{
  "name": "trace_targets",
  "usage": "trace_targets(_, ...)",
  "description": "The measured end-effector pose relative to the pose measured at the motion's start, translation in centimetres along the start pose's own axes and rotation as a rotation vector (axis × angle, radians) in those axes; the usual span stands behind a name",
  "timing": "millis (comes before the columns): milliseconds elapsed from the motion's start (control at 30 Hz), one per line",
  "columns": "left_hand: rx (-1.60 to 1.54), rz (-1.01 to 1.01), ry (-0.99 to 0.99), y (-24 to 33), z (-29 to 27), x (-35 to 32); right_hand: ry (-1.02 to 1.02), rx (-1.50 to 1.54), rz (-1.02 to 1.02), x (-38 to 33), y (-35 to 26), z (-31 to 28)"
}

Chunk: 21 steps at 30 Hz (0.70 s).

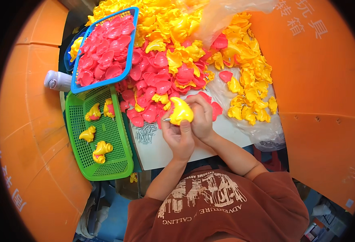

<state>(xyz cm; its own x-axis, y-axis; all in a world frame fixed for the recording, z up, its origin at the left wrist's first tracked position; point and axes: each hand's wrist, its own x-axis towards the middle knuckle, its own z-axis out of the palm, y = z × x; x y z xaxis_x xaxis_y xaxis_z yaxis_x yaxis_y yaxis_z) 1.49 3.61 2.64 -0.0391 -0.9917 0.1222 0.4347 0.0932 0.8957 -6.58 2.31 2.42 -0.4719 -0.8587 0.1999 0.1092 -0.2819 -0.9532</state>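
Note:
A glossy yellow plastic toy part [181, 112] with a curved, pointed top is held up over the near part of the white tabletop [153, 155]. My left hand [177, 139] grips it from below, thumb against its lower edge. Closed round its right side is my right hand [201, 119], with part of its fingers hidden behind the piece. A short metal pin [166, 119] sticks out at the left by my left fingers. Just left of my hands lies a small pile of metal pins [145, 133]. Pink shell-shaped pieces [155, 82] are heaped right beyond my hands.
A blue basket [131, 52] full of pink pieces stands far left, beside a pale bottle [58, 81]. Nearer is a green basket [125, 155] with several yellow-and-pink toys. Yellow parts [246, 94] spread over clear plastic [266, 135] at right. Orange panels [319, 80] flank both sides.

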Motion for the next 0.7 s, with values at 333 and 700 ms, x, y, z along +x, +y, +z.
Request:
trace_targets(333, 1.270, 0.244, 0.261, 13.5, -14.5, 3.1, 0.048, -1.079, -0.334, 5.5, -3.7, -10.6)
trace_targets(700, 1.177, 0.298, 0.046, 10.5, -7.7, 3.9, -0.166, -1.483, -0.023, 6.7, -2.4, -11.9)
